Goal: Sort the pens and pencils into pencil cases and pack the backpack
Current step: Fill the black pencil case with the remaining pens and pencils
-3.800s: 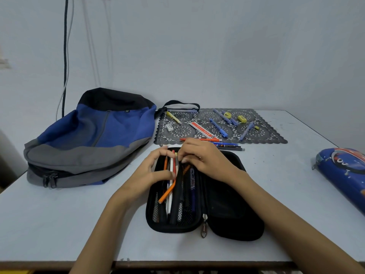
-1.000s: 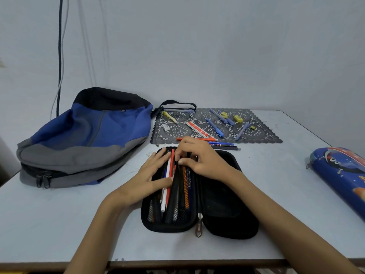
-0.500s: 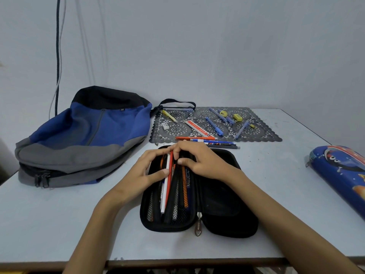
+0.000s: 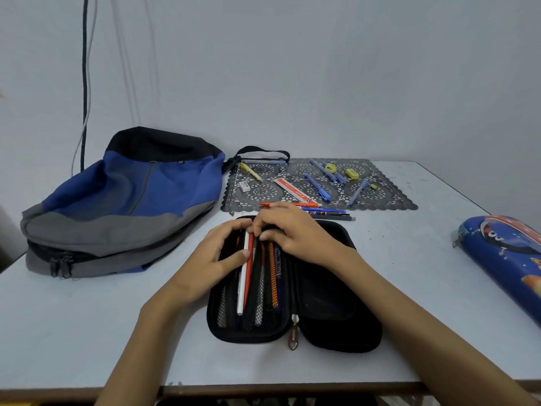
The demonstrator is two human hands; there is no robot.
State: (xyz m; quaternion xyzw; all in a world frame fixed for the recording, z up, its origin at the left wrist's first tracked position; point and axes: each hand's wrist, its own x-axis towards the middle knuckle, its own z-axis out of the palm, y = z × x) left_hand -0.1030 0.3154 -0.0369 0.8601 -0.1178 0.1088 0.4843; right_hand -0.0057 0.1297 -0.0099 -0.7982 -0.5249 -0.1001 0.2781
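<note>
Pens (image 4: 248, 273) were going into the black case (image 4: 336, 317), front-middle of the tabletop (image 4: 87, 332).
My left hand (image 4: 210, 259) clamped the pens, thumb across them and fingers curled over the tips; my right hand (image 4: 298, 232) pinched the tops. I'd seat them flat under the mesh before zipping. I counted two cases (blue case (image 4: 503, 253) at the right edge), one backpack (image 4: 131, 200) back-left, and about four blue pens (image 4: 317, 187) on the mat (image 4: 389, 200).

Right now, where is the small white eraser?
In the head view, the eraser lies on the left part of the dark lace mat at the back of the table, beside the yellow pen and right of the blue backpack.
</note>
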